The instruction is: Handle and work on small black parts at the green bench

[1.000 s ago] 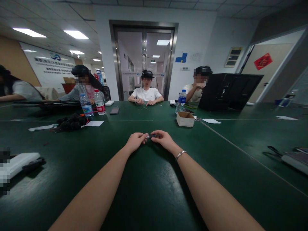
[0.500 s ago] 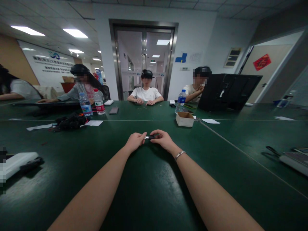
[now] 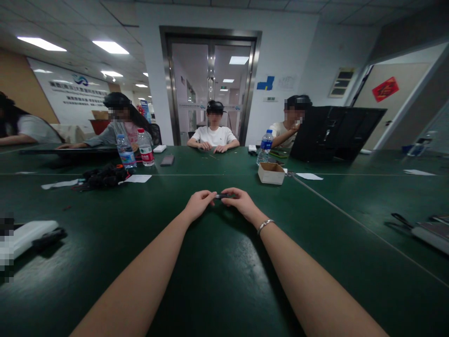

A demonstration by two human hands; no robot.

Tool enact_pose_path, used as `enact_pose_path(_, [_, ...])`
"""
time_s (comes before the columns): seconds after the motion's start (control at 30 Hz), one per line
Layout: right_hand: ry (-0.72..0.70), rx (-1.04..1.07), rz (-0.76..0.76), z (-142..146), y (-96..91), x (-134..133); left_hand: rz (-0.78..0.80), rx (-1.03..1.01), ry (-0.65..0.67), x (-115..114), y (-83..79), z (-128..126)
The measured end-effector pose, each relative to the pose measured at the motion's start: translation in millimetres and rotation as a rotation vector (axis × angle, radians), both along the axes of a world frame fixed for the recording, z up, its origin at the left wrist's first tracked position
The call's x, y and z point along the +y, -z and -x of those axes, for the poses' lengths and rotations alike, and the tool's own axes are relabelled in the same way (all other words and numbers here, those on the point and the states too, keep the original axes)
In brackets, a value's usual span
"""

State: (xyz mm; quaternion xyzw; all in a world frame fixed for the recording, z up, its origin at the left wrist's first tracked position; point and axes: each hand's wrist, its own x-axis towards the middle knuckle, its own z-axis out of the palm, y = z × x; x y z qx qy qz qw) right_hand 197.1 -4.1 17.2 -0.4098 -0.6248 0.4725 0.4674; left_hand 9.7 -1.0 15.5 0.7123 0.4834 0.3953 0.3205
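Observation:
Both my arms reach straight out over the dark green table [image 3: 217,271]. My left hand [image 3: 199,204] and my right hand [image 3: 240,203] meet at the middle of the table, fingers pinched together. Between the fingertips sits a small dark object [image 3: 220,196], too small to name. Each hand grips one end of it just above the table top. A thin bracelet [image 3: 264,225] circles my right wrist.
A small open cardboard box [image 3: 270,173] stands beyond my hands on the right. Water bottles [image 3: 126,152] and a heap of black items [image 3: 104,178] lie at the left. A black laptop [image 3: 335,133] stands back right. Several people sit around the far side. A white case [image 3: 26,236] lies near left.
My hands have stayed together on the small dark object; only the fingers have shifted slightly. The view has drifted a little.

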Motion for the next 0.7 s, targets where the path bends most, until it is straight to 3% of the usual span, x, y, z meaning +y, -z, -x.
enact_pose_path(0.33, [-0.006,0.172,0.109,-2.1,2.8,3.9,0.111,-0.372,0.112,0.0,-1.1,-0.7])
enact_pose_path(0.7, [0.007,0.18,0.131,-1.9,1.3,3.6,0.084,-0.363,0.133,-2.6,-2.3,0.2])
